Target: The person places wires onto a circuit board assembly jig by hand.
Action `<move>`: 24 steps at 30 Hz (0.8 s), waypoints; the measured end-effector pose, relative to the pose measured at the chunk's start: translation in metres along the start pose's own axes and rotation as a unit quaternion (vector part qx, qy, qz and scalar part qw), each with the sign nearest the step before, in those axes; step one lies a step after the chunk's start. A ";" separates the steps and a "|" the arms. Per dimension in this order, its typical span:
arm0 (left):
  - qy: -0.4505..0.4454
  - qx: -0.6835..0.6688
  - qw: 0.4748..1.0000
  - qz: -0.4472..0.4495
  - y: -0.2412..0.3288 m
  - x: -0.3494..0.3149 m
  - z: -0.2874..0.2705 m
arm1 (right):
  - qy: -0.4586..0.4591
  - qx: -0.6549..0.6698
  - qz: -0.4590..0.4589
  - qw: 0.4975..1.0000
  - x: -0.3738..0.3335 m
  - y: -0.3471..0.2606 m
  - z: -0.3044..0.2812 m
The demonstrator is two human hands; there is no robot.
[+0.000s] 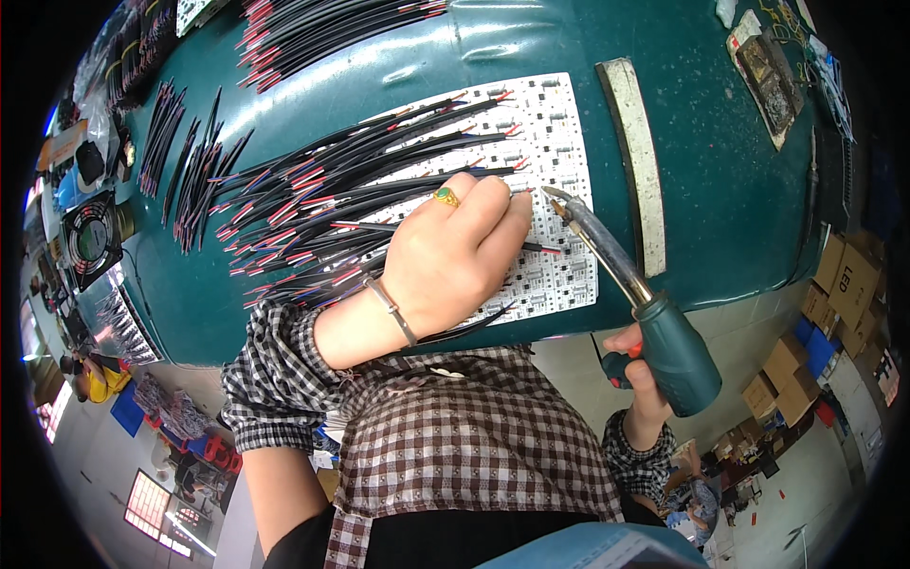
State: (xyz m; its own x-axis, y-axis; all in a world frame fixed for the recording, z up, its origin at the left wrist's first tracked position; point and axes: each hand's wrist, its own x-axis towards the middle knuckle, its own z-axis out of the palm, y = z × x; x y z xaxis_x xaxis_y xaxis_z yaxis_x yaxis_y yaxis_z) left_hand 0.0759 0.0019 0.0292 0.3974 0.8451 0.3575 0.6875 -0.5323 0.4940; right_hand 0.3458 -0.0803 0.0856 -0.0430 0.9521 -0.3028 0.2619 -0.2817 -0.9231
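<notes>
My left hand (460,251), with a green-stoned ring and a bracelet, is closed over a white circuit board panel (559,123), its fingertips pinching a thin black cable (493,172) with stripped ends. My right hand (646,389) is wrapped around the green handle of a soldering gun (678,356). The gun's bent metal tip points left and lies just beside my left fingertips, over the board. Many black cables with red and white ends (313,194) fan out leftward from the board. My left palm hides part of them.
Right of the board lies a long pale strip (637,166) on the green table mat (701,142). A dirty soldering rest (763,76) stands far right. Cable bundles (322,33) lie at the back, more cables (199,180) at left, near a small fan (92,239). Cardboard boxes (848,284) are beyond.
</notes>
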 end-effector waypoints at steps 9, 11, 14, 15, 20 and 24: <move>0.016 -0.023 1.000 0.003 -0.003 -0.001 0.001 | -0.020 -0.017 -0.004 1.000 0.002 -0.002 -0.001; 0.020 -0.022 1.000 0.005 -0.003 -0.001 0.001 | -0.005 -0.007 -0.001 1.000 0.001 -0.003 0.001; 0.023 -0.016 0.999 0.016 -0.003 -0.001 0.002 | -0.007 -0.007 0.009 1.000 0.001 -0.003 0.000; 0.016 -0.012 1.000 0.013 -0.002 -0.001 0.002 | -0.007 -0.007 0.009 1.000 0.001 -0.003 0.000; 0.000 -0.002 1.000 0.010 0.000 0.000 0.001 | -0.013 -0.040 0.004 0.999 0.000 0.000 -0.002; -0.006 -0.001 1.000 0.004 0.001 0.000 -0.001 | -0.010 -0.035 -0.002 0.999 0.002 -0.003 0.001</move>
State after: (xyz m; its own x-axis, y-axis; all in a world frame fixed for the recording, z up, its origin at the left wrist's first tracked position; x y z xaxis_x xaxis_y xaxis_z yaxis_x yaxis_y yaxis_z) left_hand 0.0760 0.0016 0.0300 0.4100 0.8414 0.3522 0.6831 -0.5391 0.4927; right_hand 0.3439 -0.0776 0.0879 -0.0630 0.9507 -0.3035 0.3282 -0.2675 -0.9059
